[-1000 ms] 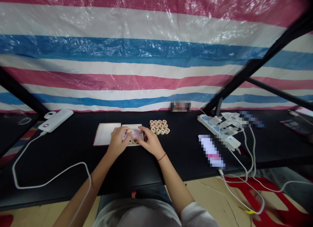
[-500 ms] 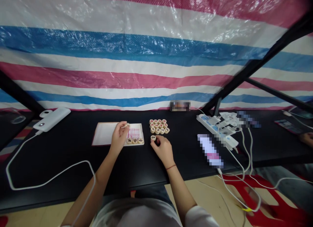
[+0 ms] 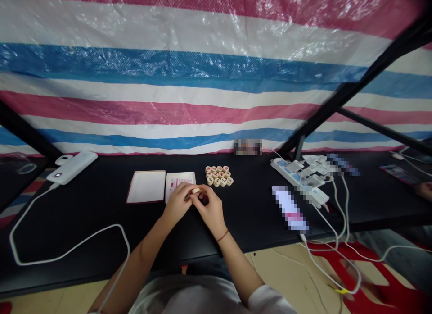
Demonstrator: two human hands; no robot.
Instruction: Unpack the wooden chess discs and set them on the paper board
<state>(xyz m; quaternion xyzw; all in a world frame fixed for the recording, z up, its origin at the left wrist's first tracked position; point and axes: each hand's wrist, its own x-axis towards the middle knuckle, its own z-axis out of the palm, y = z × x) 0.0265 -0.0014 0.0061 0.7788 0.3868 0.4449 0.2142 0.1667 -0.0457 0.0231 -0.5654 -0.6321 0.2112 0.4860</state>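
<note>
My left hand (image 3: pixel 178 200) and my right hand (image 3: pixel 209 207) meet over the near right corner of a white box tray (image 3: pixel 191 175). Their closed fingertips come together around a pale round Chinese chess piece (image 3: pixel 195 191). Whether a second piece is between them is hidden by the fingers. A pink-printed sheet (image 3: pixel 178 182) shows in the tray; my hands cover its near part. To the tray's left lies the open box lid (image 3: pixel 146 187), white inside with a dark red edge. Beyond my right hand, several Chinese chess pieces (image 3: pixel 218 175) stand in rows, with red and black characters facing up.
A white device (image 3: pixel 72 167) with a cable lies at the left. On the right are a power strip (image 3: pixel 290 170) full of plugs and a blurred phone (image 3: pixel 290 209) on a cable. Striped sheeting (image 3: pixel 189 111) hangs behind the black table (image 3: pixel 91 210). Another person's hand (image 3: pixel 424 188) shows far right.
My right hand has moved left from beside the rows, bringing a chess piece to my left hand. My left hand has come down and right, covering the tray's near side.
</note>
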